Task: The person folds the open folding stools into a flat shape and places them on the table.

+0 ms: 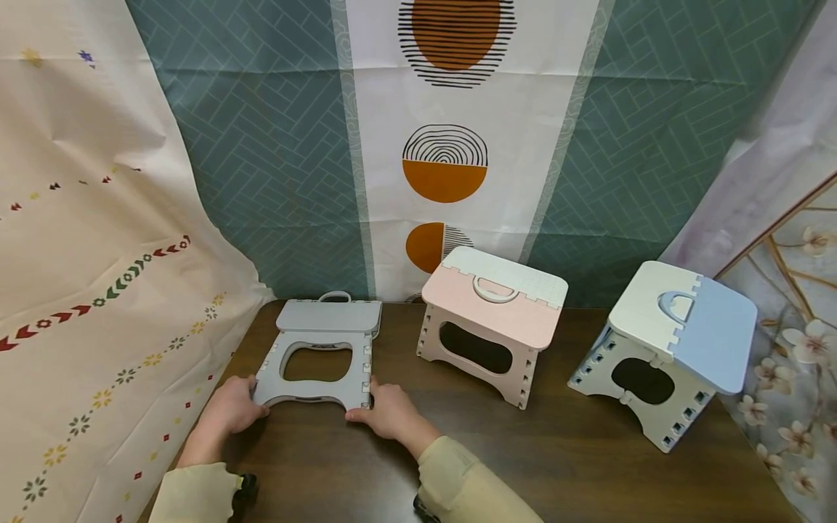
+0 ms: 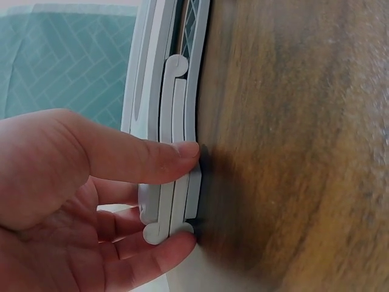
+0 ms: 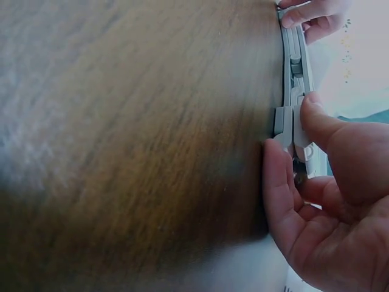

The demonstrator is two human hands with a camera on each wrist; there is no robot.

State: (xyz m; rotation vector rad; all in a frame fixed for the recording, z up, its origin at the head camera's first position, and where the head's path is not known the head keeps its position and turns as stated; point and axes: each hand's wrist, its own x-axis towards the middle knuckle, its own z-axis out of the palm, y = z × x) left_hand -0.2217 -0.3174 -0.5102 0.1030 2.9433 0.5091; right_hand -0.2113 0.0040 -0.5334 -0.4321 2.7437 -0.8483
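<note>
A grey folding step stool (image 1: 327, 318) lies folded flat on the brown table, its small carry handle (image 1: 335, 296) at the far edge. My left hand (image 1: 234, 407) grips its near left corner. In the left wrist view the thumb lies over the stool's layered edge (image 2: 167, 115), with the other fingers curled around the corner. At the near right corner, my right hand (image 1: 391, 412) holds the stool between thumb and fingers. The right wrist view shows that thumb against the folded legs (image 3: 296, 131) and the fingers bent around the corner.
Right of the grey stool stands an unfolded pink and white step stool (image 1: 490, 301). Farther right is an unfolded blue and white one (image 1: 716, 334). Patterned curtains (image 1: 281, 145) hang behind the wooden table (image 1: 523, 450) and along both sides.
</note>
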